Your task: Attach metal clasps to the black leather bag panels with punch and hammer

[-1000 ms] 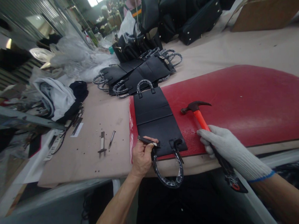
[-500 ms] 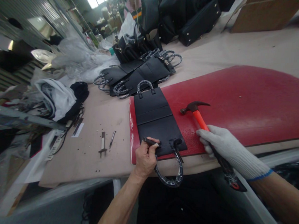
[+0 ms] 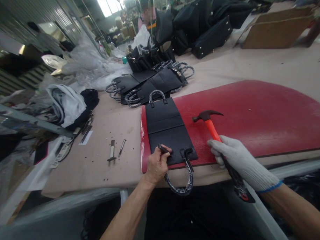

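A black leather panel (image 3: 166, 123) with plastic-wrapped handles at both ends lies on the left part of a red board (image 3: 254, 120). My left hand (image 3: 157, 165), bare, is closed around a short dark tool (image 3: 163, 149) near the panel's front edge, beside the base of the near handle (image 3: 189, 180). In a white glove, my right hand (image 3: 232, 156) grips the orange and black handle of a claw hammer (image 3: 212, 129). The hammer's head is over the red board, to the right of the panel, with its claw pointing right.
Two metal tools (image 3: 112, 152) lie on the table to the left. Stacked black panels (image 3: 158, 83) and black bags (image 3: 212, 37) stand behind. A cardboard box (image 3: 274, 30) is at the back right. Plastic wrap and cloth (image 3: 70, 102) are heaped at the left. A person (image 3: 147, 15) is in the background.
The view has shifted slightly. The tool in my left hand looks more upright. Both hands keep their hold, and the hammer stays beside the panel.
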The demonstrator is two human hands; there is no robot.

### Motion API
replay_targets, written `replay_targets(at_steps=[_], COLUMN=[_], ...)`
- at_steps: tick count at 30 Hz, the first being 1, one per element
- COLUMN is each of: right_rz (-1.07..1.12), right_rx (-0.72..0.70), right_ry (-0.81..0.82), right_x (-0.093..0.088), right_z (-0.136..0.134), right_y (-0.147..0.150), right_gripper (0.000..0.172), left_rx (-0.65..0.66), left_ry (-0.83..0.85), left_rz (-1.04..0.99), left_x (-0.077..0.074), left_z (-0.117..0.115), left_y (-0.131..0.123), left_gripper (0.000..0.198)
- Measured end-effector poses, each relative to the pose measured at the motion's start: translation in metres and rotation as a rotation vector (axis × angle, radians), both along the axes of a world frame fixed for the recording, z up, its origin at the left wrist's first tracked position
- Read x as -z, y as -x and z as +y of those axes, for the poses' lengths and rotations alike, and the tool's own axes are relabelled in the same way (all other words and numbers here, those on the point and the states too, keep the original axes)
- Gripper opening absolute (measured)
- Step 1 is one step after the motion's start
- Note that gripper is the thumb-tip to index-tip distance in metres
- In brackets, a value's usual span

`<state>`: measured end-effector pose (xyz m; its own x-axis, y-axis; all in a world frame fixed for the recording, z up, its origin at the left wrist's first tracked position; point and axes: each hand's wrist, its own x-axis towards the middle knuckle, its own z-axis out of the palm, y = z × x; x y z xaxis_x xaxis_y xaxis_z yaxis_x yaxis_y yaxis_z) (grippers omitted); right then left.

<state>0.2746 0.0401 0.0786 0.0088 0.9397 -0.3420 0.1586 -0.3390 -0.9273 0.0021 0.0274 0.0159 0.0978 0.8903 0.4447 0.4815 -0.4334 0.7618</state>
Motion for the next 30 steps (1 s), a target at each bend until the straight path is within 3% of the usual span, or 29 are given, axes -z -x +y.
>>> replay_targets(at_steps=[6,9,15,23,27,30], right_rz=[-0.013,-0.072,-0.454,-0.675,-0.683,-0.637], right_rx=[-0.041,-0.111,-0.283,-0.386,-0.289,-0.184], right_ry=[-0.284,-0.306,-0.374,-0.470,-0.590,-0.682], right_x=[-0.068,-0.088,-0.089,-0.104,-0.119,-0.118], right_z=[-0.022,-0.028,-0.033,-0.037,-0.042,-0.046], right_y=[0.016,0.019,0.020,0.031,0.035,0.039], right_gripper=[0.027,0.029,0.039,0.033,0.033,0.036], left_rx=[0.033,0.045,0.069,0.074,0.075,0.064], left_ry=[-0.024,-0.019,-0.014,-0.059,-0.095,-0.093], left_rz=[0.051,0.060,0.036,0.065,0.064,0.065], left_x=[0.002,0.003,0.003,0.003,0.002,0.001], left_z=[0.002,0.002,0.005,0.005,0.005,0.005], left_y=[0.002,0.002,0.003,0.000,-0.002,-0.002], left_gripper=[0.015,0.016,0.018,0.019,0.022,0.022])
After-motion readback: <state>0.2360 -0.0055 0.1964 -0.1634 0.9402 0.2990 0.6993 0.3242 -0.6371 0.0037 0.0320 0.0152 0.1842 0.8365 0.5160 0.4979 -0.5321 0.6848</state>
